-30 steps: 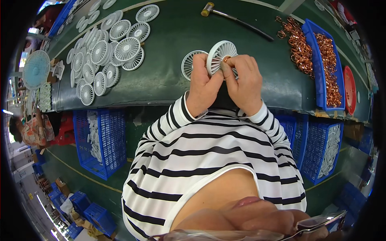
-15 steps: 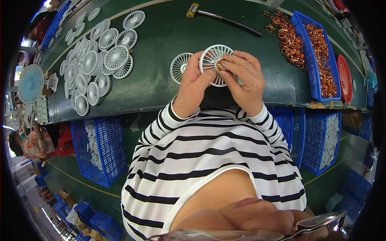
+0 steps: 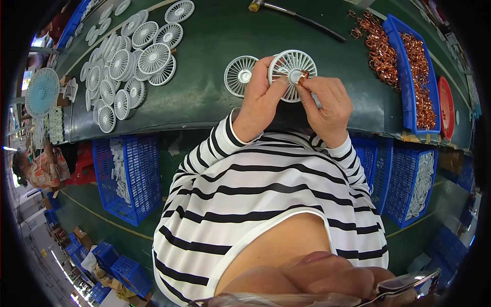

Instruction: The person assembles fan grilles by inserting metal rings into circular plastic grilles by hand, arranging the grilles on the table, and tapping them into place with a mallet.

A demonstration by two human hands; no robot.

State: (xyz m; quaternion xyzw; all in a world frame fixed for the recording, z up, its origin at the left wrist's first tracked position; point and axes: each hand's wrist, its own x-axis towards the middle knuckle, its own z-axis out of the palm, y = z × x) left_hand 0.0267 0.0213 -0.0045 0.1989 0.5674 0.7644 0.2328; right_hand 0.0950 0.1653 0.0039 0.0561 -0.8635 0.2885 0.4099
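Green worktop [image 3: 199, 110], white spoked wheels [image 3: 154, 58] heaped to the left, loose copper rings [image 3: 379, 53] to the right.
From where I stand, the left hand [image 3: 258, 102] grips one wheel [image 3: 295, 76] by its left side, thumb over the spokes, above the worktop; the right hand [image 3: 330, 106] pinches a single copper ring [image 3: 303, 78] at its centre. A second wheel [image 3: 245, 76] lies beside the left hand, a hammer [image 3: 309, 23] farther back.

- Wheel [image 3: 294, 75]: white plastic, smooth, faintly glossy
- Ring [image 3: 304, 78]: copper-coloured metal, shiny
- Table cover [image 3: 215, 30]: smooth sheeting, dark green with a soft sheen
- Hammer [image 3: 302, 20]: part shiny metal, part matt black
- Tray [image 3: 406, 97]: blue plastic, smooth
- Dish [image 3: 446, 110]: red plastic, smooth
- Shirt [image 3: 266, 179]: matt cloth
- Crate [image 3: 144, 179]: blue plastic, openwork
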